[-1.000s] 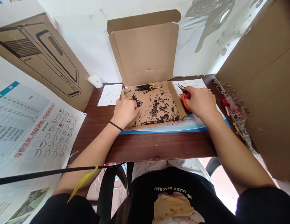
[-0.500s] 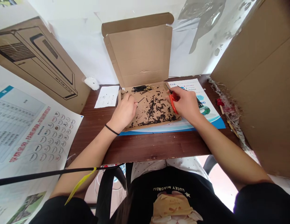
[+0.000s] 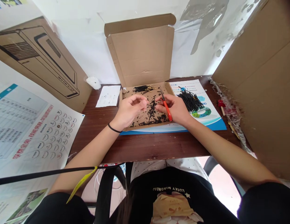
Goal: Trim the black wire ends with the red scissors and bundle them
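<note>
Looking down from the head camera, I see two bare hands over an open cardboard box [image 3: 147,126]. The left hand [image 3: 130,109] is over the left part of the box. Its grip is nearly closed, with the thumb and first finger bent close together. I cannot tell if a thin thing is between them. The right hand [image 3: 176,109] is over the right side of the box. Its grip is curled around the red scissors [image 3: 167,110], and the blades point to the back of the box. Its thumb and first finger also come close together, but I can't tell if they pinch anything. The two hands are near each other, with a small gap between the fingers.

Lots of tiny black bits [image 3: 156,116] lie in the box. Black sticks with gold ends [image 3: 142,88] lie at the back of it. To the right, a big pile of black sticks [image 3: 192,101] sits on a printed sheet [image 3: 217,123]. The sheet and the box are on the brown counter [image 3: 154,143].
</note>
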